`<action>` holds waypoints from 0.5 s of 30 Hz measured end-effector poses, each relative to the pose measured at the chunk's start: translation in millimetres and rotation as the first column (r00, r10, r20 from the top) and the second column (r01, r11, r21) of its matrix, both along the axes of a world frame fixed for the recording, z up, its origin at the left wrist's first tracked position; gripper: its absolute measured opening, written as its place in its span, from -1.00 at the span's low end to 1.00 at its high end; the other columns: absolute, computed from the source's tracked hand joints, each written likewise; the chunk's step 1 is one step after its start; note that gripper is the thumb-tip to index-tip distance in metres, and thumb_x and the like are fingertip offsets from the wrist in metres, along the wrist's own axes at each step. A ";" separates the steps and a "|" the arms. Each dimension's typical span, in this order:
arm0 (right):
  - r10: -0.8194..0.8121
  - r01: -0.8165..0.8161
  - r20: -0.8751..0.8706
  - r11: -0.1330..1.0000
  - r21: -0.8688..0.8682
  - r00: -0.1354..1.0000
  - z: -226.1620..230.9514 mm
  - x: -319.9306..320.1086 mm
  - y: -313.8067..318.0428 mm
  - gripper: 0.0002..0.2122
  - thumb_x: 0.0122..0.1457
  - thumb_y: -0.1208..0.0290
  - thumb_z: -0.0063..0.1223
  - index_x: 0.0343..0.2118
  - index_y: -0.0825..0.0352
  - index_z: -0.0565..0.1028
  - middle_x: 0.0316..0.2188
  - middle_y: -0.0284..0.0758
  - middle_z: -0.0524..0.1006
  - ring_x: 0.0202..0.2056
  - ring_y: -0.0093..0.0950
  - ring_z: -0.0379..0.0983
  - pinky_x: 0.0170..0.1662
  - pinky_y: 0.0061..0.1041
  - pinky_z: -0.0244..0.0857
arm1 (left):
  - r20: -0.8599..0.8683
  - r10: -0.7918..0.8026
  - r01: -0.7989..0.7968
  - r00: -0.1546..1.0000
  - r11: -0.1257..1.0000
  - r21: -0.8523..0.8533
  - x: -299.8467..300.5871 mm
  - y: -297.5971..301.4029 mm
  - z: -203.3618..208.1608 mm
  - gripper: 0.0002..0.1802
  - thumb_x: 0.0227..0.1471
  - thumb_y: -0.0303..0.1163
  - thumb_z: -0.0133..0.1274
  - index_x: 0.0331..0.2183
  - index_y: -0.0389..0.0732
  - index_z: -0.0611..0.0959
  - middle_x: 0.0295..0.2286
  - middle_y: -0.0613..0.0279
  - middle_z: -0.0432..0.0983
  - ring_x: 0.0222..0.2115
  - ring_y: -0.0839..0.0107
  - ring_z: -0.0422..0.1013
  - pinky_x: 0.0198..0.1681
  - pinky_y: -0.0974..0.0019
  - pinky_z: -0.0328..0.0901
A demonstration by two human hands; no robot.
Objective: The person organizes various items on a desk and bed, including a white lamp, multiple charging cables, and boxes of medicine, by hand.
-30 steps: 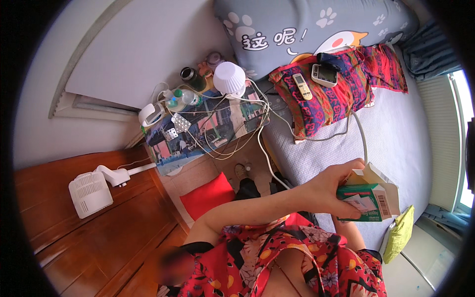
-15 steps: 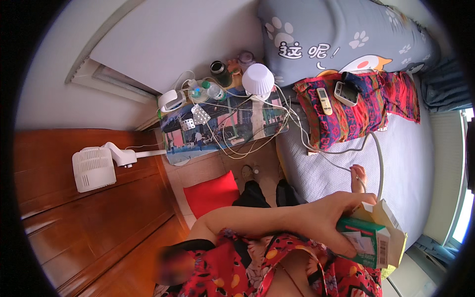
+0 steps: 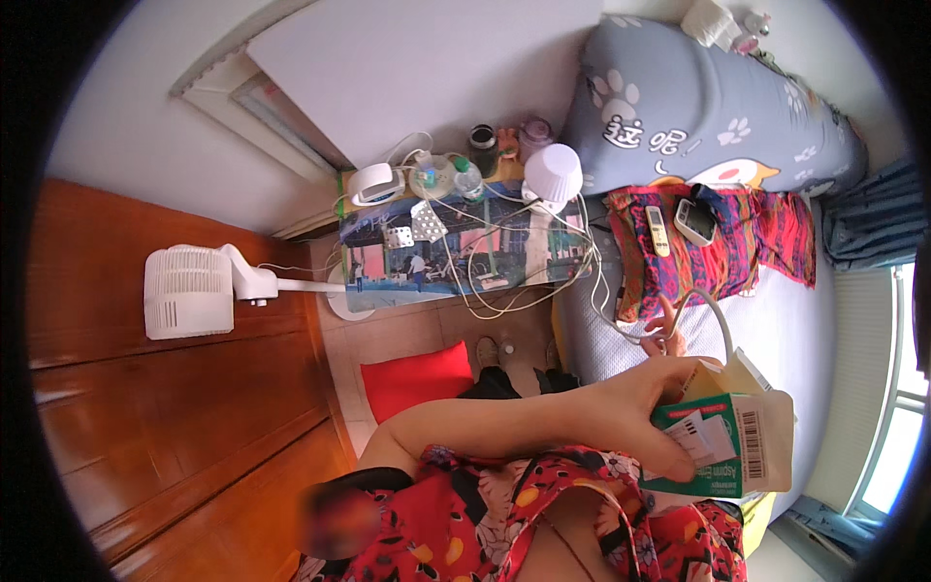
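My left hand [image 3: 655, 412] is closed around a green and white medicine box [image 3: 718, 456], held close before my chest at the right. The box's end flaps stand up, and small white paper slips show on its green front. Beyond the box, over the bed, my right hand [image 3: 669, 339] has its fingers spread. A grey hose [image 3: 716, 308] curves right beside it and seems to touch the fingers. The left hand and the box hide my right forearm.
A small table [image 3: 378, 262] bears a white lamp [image 3: 553, 175], bottles, blister packs [image 3: 427, 221] and tangled cables. On the bed lie a patterned red cushion [image 3: 635, 276], a remote [image 3: 658, 231] and a blood pressure monitor [image 3: 694, 223]. A white fan [image 3: 189, 291] stands left.
My right hand has moved left and away from me, its fingers spreading, and the hose has shifted left with it. The left hand still grips the box, which shows more of its end.
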State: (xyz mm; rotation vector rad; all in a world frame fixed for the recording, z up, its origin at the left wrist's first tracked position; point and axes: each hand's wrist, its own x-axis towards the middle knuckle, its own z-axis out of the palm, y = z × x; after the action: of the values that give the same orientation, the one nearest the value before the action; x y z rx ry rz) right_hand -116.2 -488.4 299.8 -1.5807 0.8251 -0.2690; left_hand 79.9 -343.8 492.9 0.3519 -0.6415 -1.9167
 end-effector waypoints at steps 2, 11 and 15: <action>0.083 -0.083 -0.009 0.997 -0.001 0.996 4.2 17.1 12.8 -0.74 0.22 0.27 -0.11 -0.21 0.38 0.43 -0.44 -0.37 0.42 -0.48 -0.60 0.32 -0.43 -0.63 0.23 | -0.036 0.016 -0.017 0.999 1.000 -0.018 4.5 8.5 2.2 -0.21 -0.40 -0.46 0.35 -0.06 -0.33 0.36 -0.23 0.17 0.47 -0.23 0.46 0.41 -0.17 0.43 0.31; 0.131 -0.128 -0.062 0.990 0.059 0.989 20.8 31.6 50.5 -0.73 0.23 0.26 -0.13 -0.25 0.41 0.43 -0.47 -0.36 0.40 -0.51 -0.60 0.30 -0.45 -0.64 0.22 | -0.012 0.117 -0.117 0.993 0.990 -0.078 32.2 51.8 -0.7 -0.20 -0.39 -0.50 0.29 -0.03 -0.32 0.31 -0.21 0.20 0.44 -0.20 0.46 0.38 -0.12 0.40 0.28; -0.119 0.122 -0.030 0.985 0.121 0.992 26.9 6.7 38.5 -0.72 0.23 0.26 -0.13 -0.26 0.43 0.43 -0.49 -0.36 0.40 -0.52 -0.61 0.30 -0.46 -0.65 0.21 | -0.053 0.238 -0.244 0.970 0.957 -0.155 39.0 52.4 -13.2 -0.20 -0.38 -0.55 0.25 0.00 -0.27 0.31 -0.18 0.25 0.43 -0.16 0.50 0.34 -0.08 0.41 0.24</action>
State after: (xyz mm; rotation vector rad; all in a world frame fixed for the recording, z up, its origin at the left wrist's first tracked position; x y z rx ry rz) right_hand -109.5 -449.9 326.8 -1.4232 0.9399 -0.2821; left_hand 118.9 -291.4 479.7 0.2807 -0.6927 -1.6240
